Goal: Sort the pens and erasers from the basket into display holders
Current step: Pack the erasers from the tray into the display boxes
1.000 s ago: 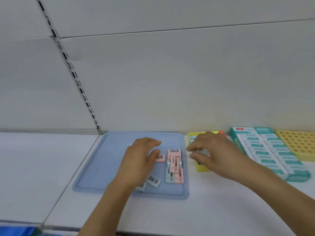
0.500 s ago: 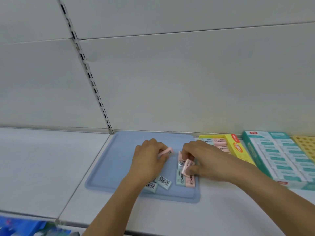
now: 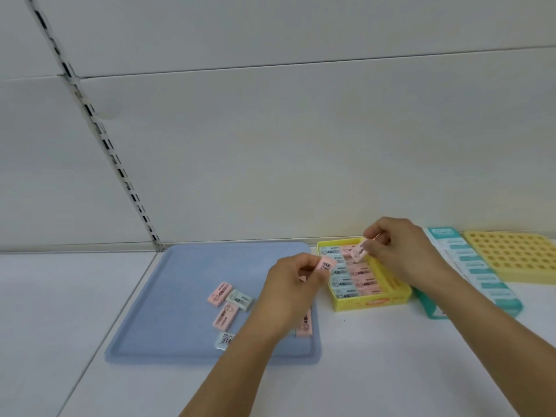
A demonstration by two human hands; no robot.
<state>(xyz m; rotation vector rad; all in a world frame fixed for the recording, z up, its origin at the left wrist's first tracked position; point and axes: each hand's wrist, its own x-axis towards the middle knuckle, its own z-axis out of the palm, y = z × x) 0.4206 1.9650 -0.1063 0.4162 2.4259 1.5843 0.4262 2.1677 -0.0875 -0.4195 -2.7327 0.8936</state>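
Note:
A blue tray [image 3: 168,296] lies on the white shelf with several loose pink and pale green erasers [image 3: 224,308] on it. To its right stands a yellow display box [image 3: 370,303] with rows of erasers inside. My left hand [image 3: 293,291] pinches a pink eraser [image 3: 326,266] with a barcode, held above the tray's right edge. My right hand [image 3: 397,254] pinches another pink eraser [image 3: 359,251] over the back of the yellow box. One more pink eraser [image 3: 304,325] lies partly hidden under my left wrist.
A teal box [image 3: 469,272] of white erasers stands right of the yellow box, with my right forearm crossing over it. A yellow holder with a grid of holes [image 3: 514,257] sits at the far right. A slotted upright [image 3: 99,130] runs up the white back wall.
Both hands lifted pink erasers off the tray. The right hand carried its eraser right, over the yellow box; the left hand rose to the tray's right edge. The view shifted left.

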